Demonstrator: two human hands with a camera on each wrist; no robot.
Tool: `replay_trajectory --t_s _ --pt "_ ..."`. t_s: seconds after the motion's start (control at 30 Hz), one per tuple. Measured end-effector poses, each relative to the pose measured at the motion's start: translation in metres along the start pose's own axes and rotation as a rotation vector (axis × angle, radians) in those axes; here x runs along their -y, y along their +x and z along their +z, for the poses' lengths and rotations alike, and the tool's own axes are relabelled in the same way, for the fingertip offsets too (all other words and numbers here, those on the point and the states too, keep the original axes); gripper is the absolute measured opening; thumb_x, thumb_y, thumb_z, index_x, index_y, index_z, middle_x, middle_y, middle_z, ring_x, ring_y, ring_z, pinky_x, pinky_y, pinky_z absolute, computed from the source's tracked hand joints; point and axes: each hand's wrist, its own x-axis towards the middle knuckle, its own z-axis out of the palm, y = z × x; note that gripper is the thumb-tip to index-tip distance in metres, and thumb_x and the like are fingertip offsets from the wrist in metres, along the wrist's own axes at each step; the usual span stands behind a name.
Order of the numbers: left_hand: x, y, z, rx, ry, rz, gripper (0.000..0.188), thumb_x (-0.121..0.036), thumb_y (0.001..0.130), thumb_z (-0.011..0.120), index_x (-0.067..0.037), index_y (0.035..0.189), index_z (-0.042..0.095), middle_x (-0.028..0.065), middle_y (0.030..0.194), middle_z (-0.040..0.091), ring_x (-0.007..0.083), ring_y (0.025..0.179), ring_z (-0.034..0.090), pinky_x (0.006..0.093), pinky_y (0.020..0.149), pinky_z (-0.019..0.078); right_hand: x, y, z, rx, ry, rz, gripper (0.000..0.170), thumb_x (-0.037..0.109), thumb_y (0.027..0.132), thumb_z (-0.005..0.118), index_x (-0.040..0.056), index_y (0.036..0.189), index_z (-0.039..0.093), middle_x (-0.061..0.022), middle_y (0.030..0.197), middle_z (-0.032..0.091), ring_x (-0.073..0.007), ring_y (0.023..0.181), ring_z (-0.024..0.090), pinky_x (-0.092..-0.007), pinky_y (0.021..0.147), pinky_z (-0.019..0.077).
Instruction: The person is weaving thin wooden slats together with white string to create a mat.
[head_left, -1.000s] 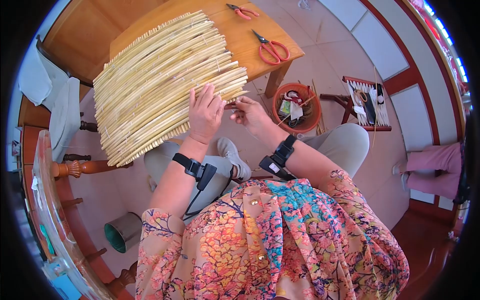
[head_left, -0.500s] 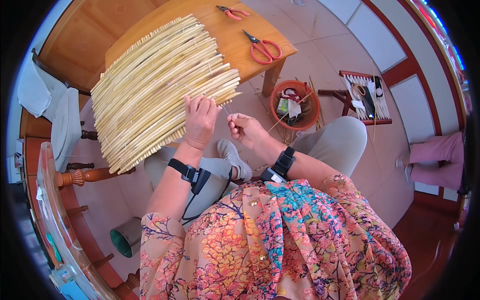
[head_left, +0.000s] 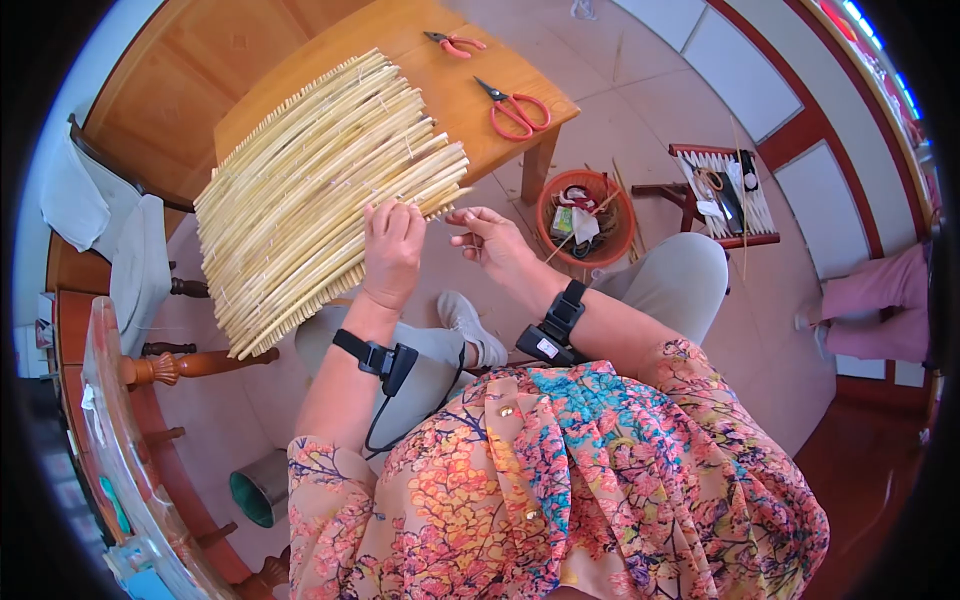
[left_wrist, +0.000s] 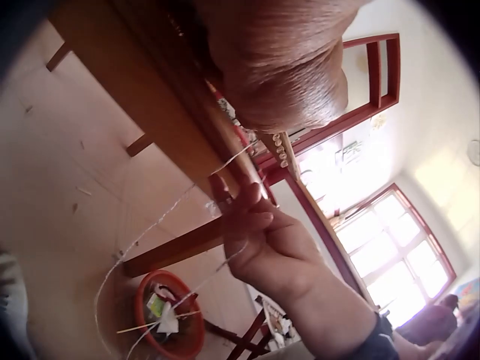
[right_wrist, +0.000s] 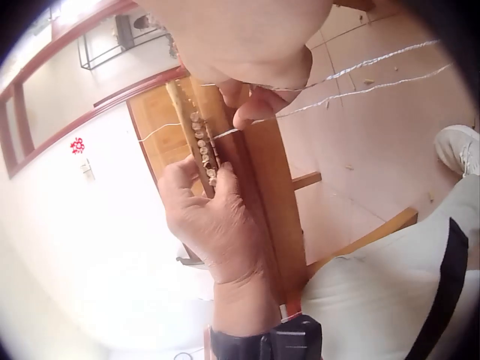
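Observation:
A mat of pale sticks (head_left: 320, 200) tied with thread lies over the wooden table's near side. The left hand (head_left: 392, 255) grips its right front edge; the right wrist view shows that hand (right_wrist: 214, 225) pinching the stick ends (right_wrist: 201, 150) between thumb and fingers. Just right of the mat's edge, the right hand (head_left: 497, 247) has its fingertips together on a thin white thread (right_wrist: 360, 66). In the left wrist view the thread (left_wrist: 154, 225) hangs in a long loop near the right hand (left_wrist: 266, 247).
Red-handled scissors (head_left: 520, 117) and pliers (head_left: 455, 44) lie on the table (head_left: 390, 35). On the floor stands an orange basket (head_left: 628, 232) of scraps, beside a small rack (head_left: 745, 239) holding tools. A metal bin (head_left: 262, 488) stands lower left. Another person's legs (head_left: 880, 310) show at right.
The right hand moved away from the mat's edge with the thread, then back up close to it. The left hand stays at the edge, its fingers more bent. The head view has shifted slightly.

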Motion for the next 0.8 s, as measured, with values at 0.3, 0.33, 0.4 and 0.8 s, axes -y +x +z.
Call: replay_trajectory --t_s 0.3,0.33,0.4,0.8 --pt "0.029 0.049 -0.075 -0.225 -0.152 -0.049 0.033 0.005 0.074 0.064 0.005 0.107 0.057 0.0173 0.102 0.058 0.0346 0.097 0.057 0.0396 0.084 0.0481 0.05 -0.027 0.066 0.434 0.207 -0.001 0.016 0.016 0.096 0.049 0.0036 0.102 0.057 -0.0045 0.082 0.063 -0.0117 0.065 0.061 -0.0222 0.058 0.0488" --pt "0.032 0.055 -0.085 -0.253 -0.148 -0.069 0.033 0.003 0.076 0.065 0.004 0.108 0.057 0.0174 0.102 0.059 0.0343 0.095 0.058 0.0393 0.083 0.0485 0.06 -0.033 0.076 0.466 0.199 -0.012 0.017 0.015 0.096 0.05 0.0026 0.103 0.058 -0.0041 0.08 0.062 -0.0114 0.064 0.061 -0.022 0.057 0.0489" --pt "0.036 0.069 -0.107 -0.238 -0.163 -0.115 0.031 0.002 0.078 0.065 0.003 0.108 0.058 0.017 0.101 0.06 0.0324 0.093 0.059 0.0375 0.082 0.0485 0.078 -0.042 0.099 0.49 0.188 -0.04 0.017 0.015 0.095 0.051 0.0024 0.103 0.059 -0.004 0.08 0.063 -0.011 0.064 0.061 -0.0216 0.058 0.049" --pt "0.089 0.15 -0.225 -0.136 -0.263 -0.36 0.024 0.0 0.083 0.063 0.004 0.106 0.063 0.0072 0.096 0.065 0.013 0.088 0.059 0.0265 0.08 0.0466 0.144 -0.07 0.193 0.702 0.051 -0.373 0.017 0.014 0.093 0.055 -0.0016 0.095 0.063 -0.003 0.076 0.062 -0.0082 0.063 0.06 -0.0205 0.053 0.0488"
